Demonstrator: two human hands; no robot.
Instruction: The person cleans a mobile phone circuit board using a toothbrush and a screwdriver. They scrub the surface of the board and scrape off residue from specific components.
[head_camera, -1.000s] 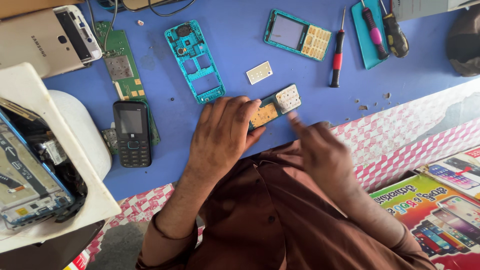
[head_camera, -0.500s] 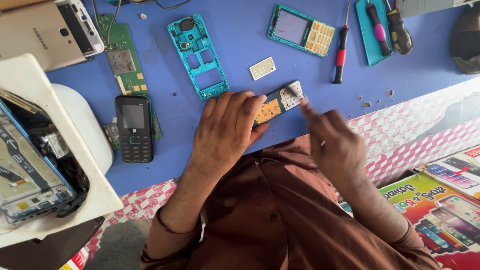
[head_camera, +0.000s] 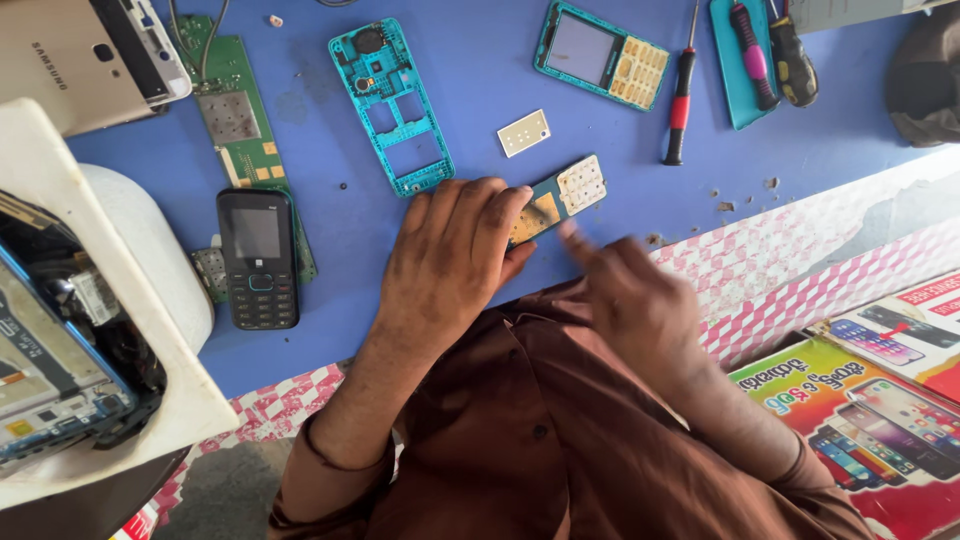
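Left hand lies flat, fingers together, pinning the phone board near the worktop front edge; right hand blurred, grip unclear.

- Black keypad phone lies upright on the blue table, left of centre, its small screen dark and grey.
- Teal phone front sits at the top, tilted, with a pale grey screen window beside cream keys.
- Bright phone boxes fill the bottom right corner (green, red, yellow, printed with handset pictures).
- Cracked-open smartphone at the far left, blue-edged.
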